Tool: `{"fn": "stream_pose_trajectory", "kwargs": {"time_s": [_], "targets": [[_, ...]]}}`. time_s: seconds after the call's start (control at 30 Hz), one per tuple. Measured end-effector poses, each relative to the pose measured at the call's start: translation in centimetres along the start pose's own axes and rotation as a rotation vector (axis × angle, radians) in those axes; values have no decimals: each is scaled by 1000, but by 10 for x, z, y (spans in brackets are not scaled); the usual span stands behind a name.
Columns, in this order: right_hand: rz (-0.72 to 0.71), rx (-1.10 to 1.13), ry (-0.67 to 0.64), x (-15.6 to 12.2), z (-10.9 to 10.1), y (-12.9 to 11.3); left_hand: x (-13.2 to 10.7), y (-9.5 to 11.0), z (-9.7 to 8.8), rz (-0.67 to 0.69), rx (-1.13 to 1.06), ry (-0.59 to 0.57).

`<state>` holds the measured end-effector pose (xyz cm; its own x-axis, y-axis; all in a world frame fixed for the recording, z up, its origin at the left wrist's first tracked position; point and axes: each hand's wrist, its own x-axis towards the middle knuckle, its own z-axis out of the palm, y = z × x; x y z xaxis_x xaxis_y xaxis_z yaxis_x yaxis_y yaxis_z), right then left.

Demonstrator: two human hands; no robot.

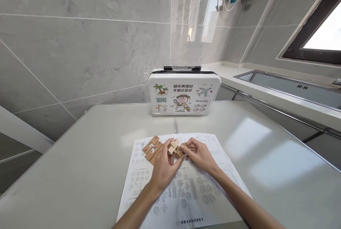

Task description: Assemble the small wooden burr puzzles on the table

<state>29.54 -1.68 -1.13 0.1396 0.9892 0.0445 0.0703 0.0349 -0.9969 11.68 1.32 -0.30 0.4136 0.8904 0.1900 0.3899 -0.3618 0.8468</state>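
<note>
Over the printed sheet, my left hand (164, 168) has its fingers wrapped round a pale wooden interlocking puzzle (174, 146) made of notched blocks. My right hand (198, 153) is closed in a pinch on a small wooden piece (184, 145) at the puzzle's right side. Whether that piece is joined to the puzzle, I cannot tell. Just left of my left hand lie flat brown wooden plates (152, 148) with cut-out slots, partly hidden by my fingers. Below both hands, the white instruction sheet (141, 186) carries rows of small diagrams and text, upside down to me.
A white carry case (183, 97) with cartoon prints and a black handle stands upright at the back of the white table (66, 158). Behind it is a grey tiled wall (106, 51). A counter with a sink (287, 83) runs along the right.
</note>
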Motion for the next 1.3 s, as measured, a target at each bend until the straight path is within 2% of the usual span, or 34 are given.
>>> {"fn": "stream_pose_trajectory", "kwargs": {"time_s": [0.2, 0.53, 0.67, 0.9, 1.0, 1.13, 1.3], "targets": [[-76, -165, 68, -8, 7, -6, 0, -5, 1, 65, 126, 33], [-150, -227, 131, -11, 12, -1, -2, -5, 0, 203, 183, 122], [-173, -234, 118, -12, 11, -1, -2, -5, 1, 247, 174, 154], [-257, -369, 81, -17, 12, 3, 0, -2, 1, 235, 211, 198], [-257, -342, 77, -16, 10, 2, -1, 1, -1, 197, 147, 152], [-173, -188, 110, -10, 5, -6, 0, 6, -2, 39, -75, 65], [-88, -24, -62, -4, 1, -12, 3, 7, -2, -64, -451, -52]]}}
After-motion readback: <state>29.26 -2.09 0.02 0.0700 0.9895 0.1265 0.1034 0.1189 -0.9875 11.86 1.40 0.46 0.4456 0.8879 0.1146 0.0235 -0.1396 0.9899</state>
